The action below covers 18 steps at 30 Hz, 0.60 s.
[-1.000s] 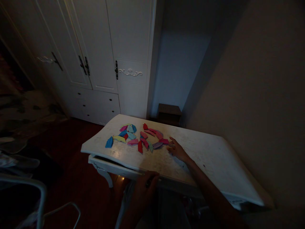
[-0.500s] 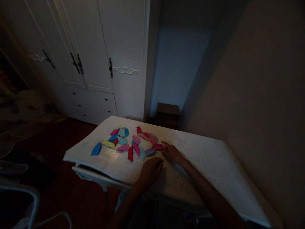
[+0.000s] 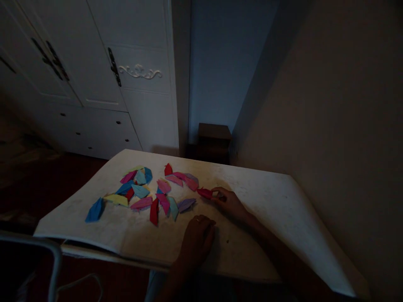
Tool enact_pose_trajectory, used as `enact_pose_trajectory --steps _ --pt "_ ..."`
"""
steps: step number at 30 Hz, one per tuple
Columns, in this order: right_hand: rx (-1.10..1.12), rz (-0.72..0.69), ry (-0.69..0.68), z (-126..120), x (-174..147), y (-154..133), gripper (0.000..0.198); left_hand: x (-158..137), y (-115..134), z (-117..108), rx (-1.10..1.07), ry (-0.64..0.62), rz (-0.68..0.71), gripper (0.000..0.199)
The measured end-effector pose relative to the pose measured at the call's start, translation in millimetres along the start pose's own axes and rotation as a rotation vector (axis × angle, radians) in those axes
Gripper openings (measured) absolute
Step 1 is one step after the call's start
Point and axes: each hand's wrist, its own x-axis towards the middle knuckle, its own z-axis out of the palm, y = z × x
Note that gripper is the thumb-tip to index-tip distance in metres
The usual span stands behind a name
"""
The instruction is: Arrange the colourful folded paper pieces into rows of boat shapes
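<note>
Between the thumb and fingers of my right hand (image 3: 225,201) is a deep pink folded paper piece (image 3: 205,193), pinched at its right end, at the right side of the group. My left hand (image 3: 198,237) rests near the front edge of the table, fingers curled, with nothing visible in them. Closest to it lie a purple paper piece (image 3: 187,204) and a pale green paper piece (image 3: 173,207). Further left are a red paper piece (image 3: 154,212), a yellow one (image 3: 116,199), a blue one (image 3: 95,209) and several more, some overlapping.
The pieces lie on a white table (image 3: 270,218) with a partly open drawer (image 3: 94,247) at its front left. Behind stand a white wardrobe (image 3: 151,113) and a small brown cabinet (image 3: 214,131). A wall (image 3: 315,105) borders the right side. A chair frame (image 3: 53,251) is at lower left.
My right hand has gone from pointing at the deep pink paper piece to pinching it, and that piece has shifted away from the purple one. The view has moved closer and turned right.
</note>
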Motion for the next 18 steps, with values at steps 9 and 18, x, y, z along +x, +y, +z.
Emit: enact_pose_trajectory --steps 9,18 --pt "0.415 0.051 0.139 1.4 -18.7 15.4 0.041 -22.9 3.4 18.8 0.395 0.172 0.109 0.031" --pt "0.647 0.027 0.243 -6.8 -29.6 11.4 0.041 -20.8 0.6 22.0 0.4 0.17 0.125 0.03"
